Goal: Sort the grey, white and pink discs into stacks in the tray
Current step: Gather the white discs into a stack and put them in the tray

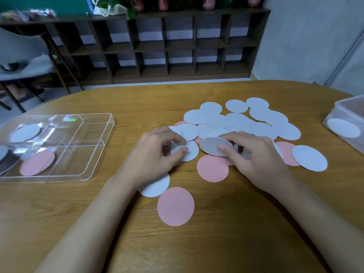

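Left hand pinches white disc; right hand pinches grey disc (thumb on top)

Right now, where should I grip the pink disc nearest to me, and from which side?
Take the pink disc by its near or right rim, from above. It lies flat on the table, so only the rim gives hold, and a white disc crowds its far-left edge.
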